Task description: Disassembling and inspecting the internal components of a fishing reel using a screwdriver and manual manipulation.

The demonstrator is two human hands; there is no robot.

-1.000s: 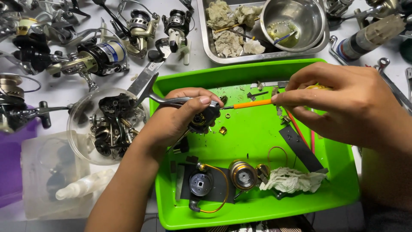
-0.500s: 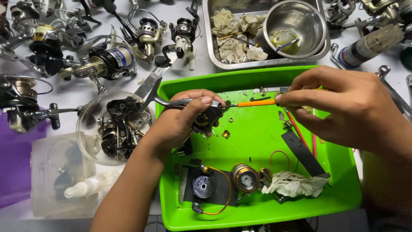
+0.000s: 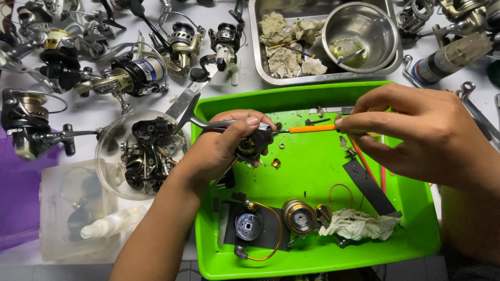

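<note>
Tabletop (image 3: 291,88): white, carrying fishing reels (image 3: 130,73) across its far side.
Green tray (image 3: 416,229): lying in front of the person, holding a spool (image 3: 299,216) and a crumpled tissue (image 3: 359,225).
Steel tray (image 3: 255,47): sitting behind the green one, holding a steel bowl (image 3: 359,36).
Left hand (image 3: 219,148): curling around a dark reel body (image 3: 255,145), gripping it above the green tray.
Right hand (image 3: 416,132): fingers pressed together, pinching an orange-handled screwdriver (image 3: 312,128) whose tip is meeting the reel body.

Bare tray floor (image 3: 307,177) between hands; reels (image 3: 130,73) crowd left.
</note>
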